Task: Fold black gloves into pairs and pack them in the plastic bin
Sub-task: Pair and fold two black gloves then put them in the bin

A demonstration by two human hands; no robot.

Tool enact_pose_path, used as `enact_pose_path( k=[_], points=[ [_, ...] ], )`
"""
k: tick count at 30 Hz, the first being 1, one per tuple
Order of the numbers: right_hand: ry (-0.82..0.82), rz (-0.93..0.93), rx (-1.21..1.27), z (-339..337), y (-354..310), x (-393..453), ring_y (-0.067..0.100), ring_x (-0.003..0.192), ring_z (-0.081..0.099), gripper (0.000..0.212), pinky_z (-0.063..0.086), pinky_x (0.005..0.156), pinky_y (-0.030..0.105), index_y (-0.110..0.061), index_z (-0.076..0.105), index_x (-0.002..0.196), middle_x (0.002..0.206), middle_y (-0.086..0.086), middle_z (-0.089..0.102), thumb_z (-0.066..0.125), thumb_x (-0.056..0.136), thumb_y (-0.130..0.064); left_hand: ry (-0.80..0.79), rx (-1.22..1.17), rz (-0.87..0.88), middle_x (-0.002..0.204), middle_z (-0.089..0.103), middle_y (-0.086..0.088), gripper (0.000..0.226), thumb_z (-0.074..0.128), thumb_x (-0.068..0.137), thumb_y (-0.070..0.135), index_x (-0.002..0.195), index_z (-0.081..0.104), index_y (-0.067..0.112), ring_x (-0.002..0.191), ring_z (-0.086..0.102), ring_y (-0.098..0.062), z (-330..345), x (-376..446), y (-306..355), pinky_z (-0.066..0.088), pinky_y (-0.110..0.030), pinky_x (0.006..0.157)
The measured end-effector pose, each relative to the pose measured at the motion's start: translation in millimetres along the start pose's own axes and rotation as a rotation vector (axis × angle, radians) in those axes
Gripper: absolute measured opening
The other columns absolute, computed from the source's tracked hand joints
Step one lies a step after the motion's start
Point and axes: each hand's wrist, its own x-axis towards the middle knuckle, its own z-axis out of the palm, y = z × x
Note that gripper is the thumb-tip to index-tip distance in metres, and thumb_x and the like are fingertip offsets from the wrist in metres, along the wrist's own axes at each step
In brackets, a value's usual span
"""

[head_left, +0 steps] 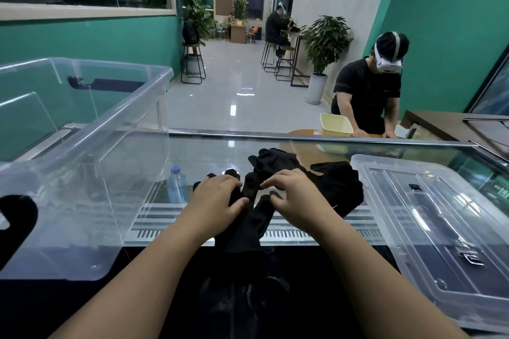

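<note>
Black gloves [278,187] lie in a loose heap on the glass counter [209,157], right in the middle and close to the person. One glove [252,217] lies flat with its fingers pointing away and its cuff hanging over the near edge of the counter. Both hands rest on top of this glove. Left hand [217,198] lies on the glove with its fingers bent a little and spread, and its thumb points toward the other hand. Right hand [294,192] is just beside it, fingers bent down so the tips touch the black cloth. I cannot tell if either hand is really gripping the cloth or only pressing on it. More gloves are bunched up behind and to the right of the right hand. On the left stands the big clear plastic bin [82,168], and a black shape that may be its handle shows at its near left side. On the right lies the clear lid [429,217], flat on the counter, touching nothing black. A small water bottle [176,184] with a blue cap shows through the glass, between the bin and the left hand. Far off on the right, another person [369,91] in a black shirt leans over a pale yellow tub [336,124].
</note>
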Motion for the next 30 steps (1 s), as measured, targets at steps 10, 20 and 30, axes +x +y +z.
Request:
enact_pose_path(
  k=[10,20,30],
  points=[
    [-0.248,-0.094,-0.073,-2.4,-9.8,-12.9,0.012,0.100,0.033,0.018,0.040,0.096,0.034,-0.023,0.066,0.103,0.108,-0.002,0.058,0.057,0.088,-0.026,-0.158,0.157,0.041,0.135,0.048,0.012,0.035,0.047,0.089,0.042,0.119,0.056,0.026,0.134,0.031,-0.007,-5.8,5.7,5.4,0.004,-0.047,0.114],
    [-0.140,-0.046,-0.092,-5.1,-12.3,-18.6,0.019,0.114,0.042,0.027,0.038,0.098,0.032,-0.022,0.062,0.111,0.119,-0.001,0.054,0.060,0.085,-0.022,-0.100,0.087,0.175,0.141,0.042,0.008,0.045,0.051,0.088,0.046,0.128,0.052,0.024,0.135,0.031,-0.010,-18.9,-15.3,7.1,0.018,-0.038,0.116],
    [-0.234,0.368,0.124,-5.3,-21.0,-18.7,0.014,0.049,0.038,0.039,0.028,0.048,0.028,-0.005,0.052,0.056,0.053,0.003,0.043,0.068,0.077,-0.034,-0.285,-0.110,0.220,0.130,0.046,0.021,0.084,0.042,0.055,0.084,0.124,0.056,0.038,0.125,0.034,0.003,-25.0,-51.0,6.5,0.029,-0.019,0.107]
  ],
)
